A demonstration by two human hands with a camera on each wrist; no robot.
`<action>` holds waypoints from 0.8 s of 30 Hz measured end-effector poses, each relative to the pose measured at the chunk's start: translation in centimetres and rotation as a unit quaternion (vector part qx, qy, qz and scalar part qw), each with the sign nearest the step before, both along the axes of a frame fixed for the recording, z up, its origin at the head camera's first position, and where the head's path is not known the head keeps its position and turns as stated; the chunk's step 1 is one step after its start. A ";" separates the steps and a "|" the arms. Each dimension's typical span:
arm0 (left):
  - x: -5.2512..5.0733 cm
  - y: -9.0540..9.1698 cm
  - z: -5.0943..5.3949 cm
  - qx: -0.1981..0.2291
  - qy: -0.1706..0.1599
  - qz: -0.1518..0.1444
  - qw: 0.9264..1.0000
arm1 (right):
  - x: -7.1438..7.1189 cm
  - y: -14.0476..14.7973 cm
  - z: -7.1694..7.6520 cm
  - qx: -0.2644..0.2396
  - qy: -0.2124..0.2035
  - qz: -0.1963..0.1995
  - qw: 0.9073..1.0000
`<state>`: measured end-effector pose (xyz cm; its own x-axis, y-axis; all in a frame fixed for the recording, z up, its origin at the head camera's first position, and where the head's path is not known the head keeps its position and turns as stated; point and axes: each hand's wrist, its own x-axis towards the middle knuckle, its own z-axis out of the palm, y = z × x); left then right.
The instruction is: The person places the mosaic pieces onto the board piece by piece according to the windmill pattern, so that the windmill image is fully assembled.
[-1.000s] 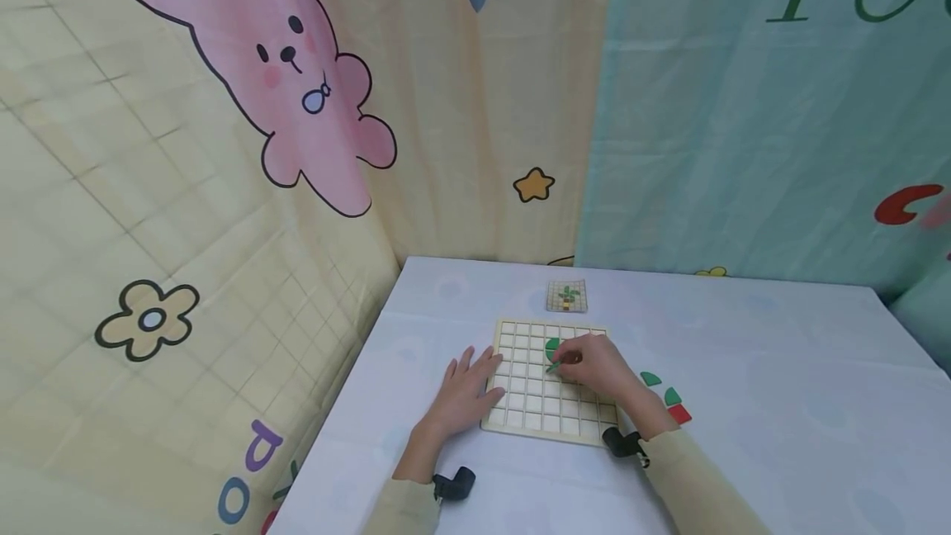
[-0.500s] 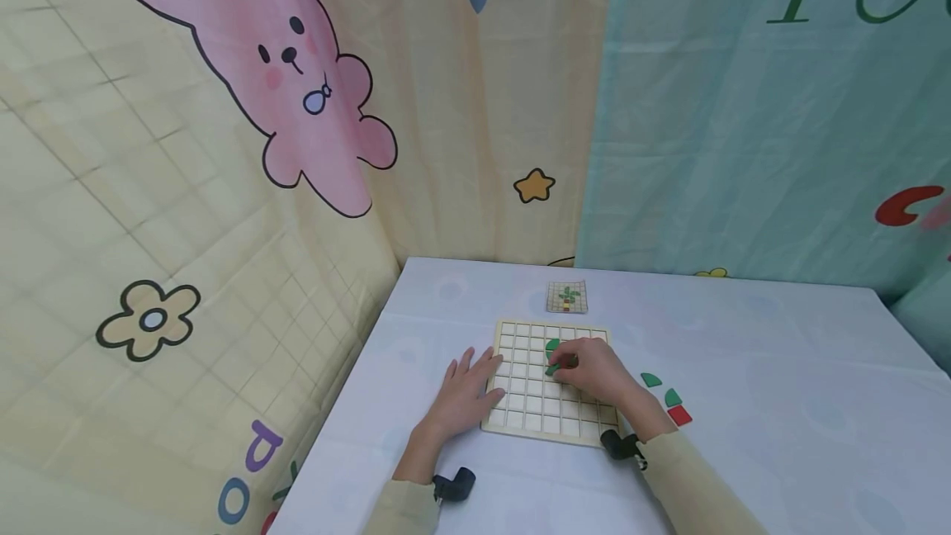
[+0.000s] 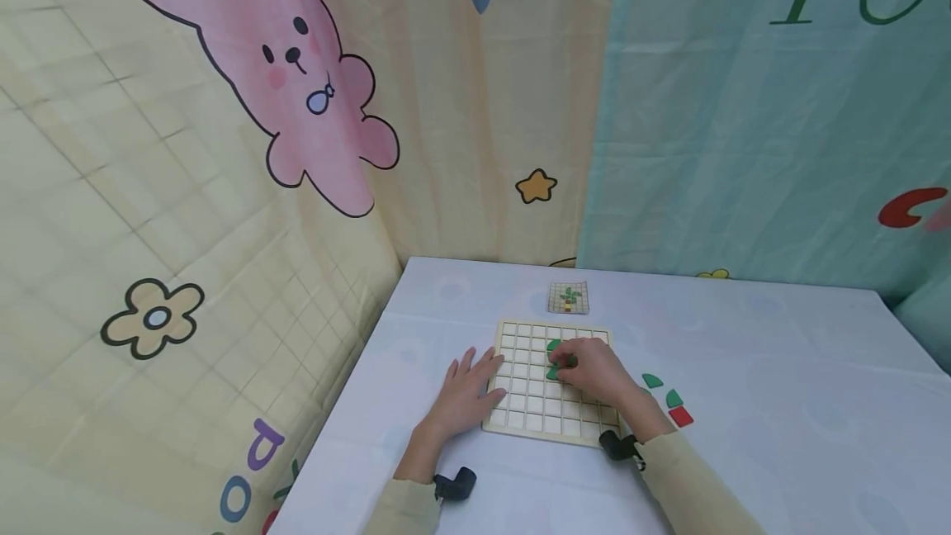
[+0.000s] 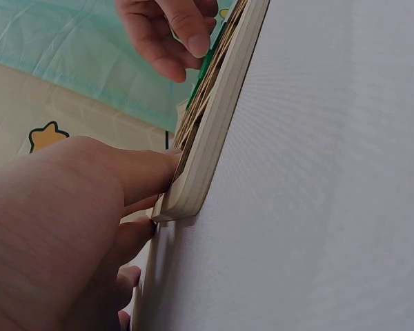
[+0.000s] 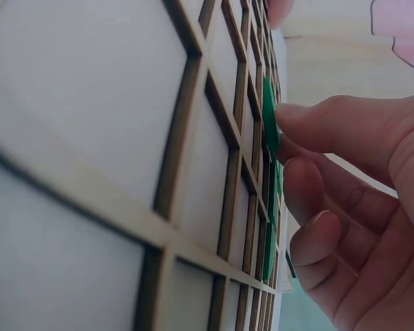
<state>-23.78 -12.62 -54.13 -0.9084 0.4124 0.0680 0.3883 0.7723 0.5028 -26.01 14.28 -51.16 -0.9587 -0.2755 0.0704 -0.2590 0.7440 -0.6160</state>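
A pale wooden grid board (image 3: 523, 421) lies on the table. My left hand (image 3: 462, 393) rests at its left edge with fingers spread; in the left wrist view its thumb (image 4: 148, 172) touches the board's rim. Over the middle of the grid, my right hand (image 3: 598, 370) has thumb and fingertips at a green piece (image 3: 552, 373). The right wrist view shows the thumb against that piece (image 5: 270, 117), which lies close to the grid bars, with more green (image 5: 269, 252) beyond. Another green piece (image 3: 553, 345) sits farther back, partly behind the fingers.
Right of the board lie two loose green pieces (image 3: 652, 381) (image 3: 674, 398) and a red square (image 3: 680, 417). A small card with a green, red and yellow pattern (image 3: 568, 298) lies behind the board. Patterned curtains stand beyond the table's back edge.
The green piece at my right fingertips has gone from tilted to flatter against the grid. My right fingers have shifted slightly with it; my left hand has stayed in place.
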 end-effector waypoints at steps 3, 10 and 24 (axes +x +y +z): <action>0.0 0.0 0.0 -0.001 -0.005 0.002 1.000 | 0.0 -0.2 0.0 0.003 0.004 0.003 1.000; -0.1 0.1 0.0 -0.008 -0.009 0.008 1.000 | 0.0 -0.5 0.2 0.003 -0.001 0.007 1.000; 0.1 0.0 0.1 -0.004 -0.009 0.005 1.000 | -0.3 -0.8 0.0 0.003 0.016 0.027 1.000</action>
<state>-23.72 -12.60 -54.02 -0.9136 0.4037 0.0490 0.3716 0.7796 0.5041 -26.34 13.44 -51.15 -0.9397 -0.3274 0.0992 -0.3185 0.7315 -0.6029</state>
